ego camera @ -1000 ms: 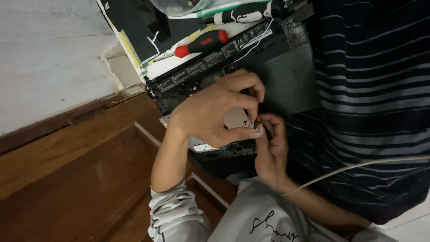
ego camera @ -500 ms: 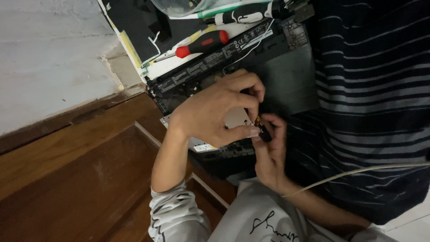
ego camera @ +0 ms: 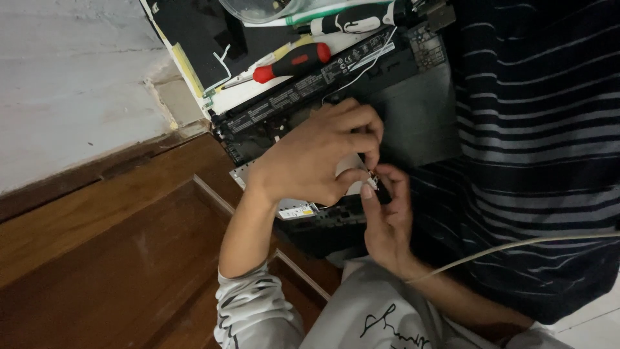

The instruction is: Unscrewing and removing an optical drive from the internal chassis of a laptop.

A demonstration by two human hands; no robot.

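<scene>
The person's left hand (ego camera: 310, 158) reaches in from the lower left, its forearm coming out of a grey patterned sleeve (ego camera: 248, 310), and lies arched over the middle of an opened black laptop chassis (ego camera: 413, 110) that sits tilted across the upper middle of the view. Its thumb and fingertips are curled together in a pinch at a small metallic part (ego camera: 372, 179), too small to identify, right at the edge of a pale panel (ego camera: 352, 165) set in the chassis. The right hand (ego camera: 387, 216) comes up from below, just beside the left, with its fingers bent and its fingertips closed on the same small spot, so the two hands meet there and touch; whether the part is truly gripped or only steadied cannot be told. A thin white wire (ego camera: 358, 68) runs along the chassis above the left hand's knuckles. Farther up, well apart from the hands, a screwdriver with a red and black handle (ego camera: 294, 63) lies on a white sheet (ego camera: 252, 90), and a second tool with a black and white handle (ego camera: 342, 24) lies near the top edge beside a clear rounded plastic piece (ego camera: 255, 9). A pale cable (ego camera: 516, 245) crosses from the right edge toward the right wrist, over a dark striped shirt (ego camera: 536, 129) that fills the right side. Beneath the laptop is brown wooden panelling (ego camera: 97, 258), and to the upper left a whitish wall (ego camera: 64, 84).
</scene>
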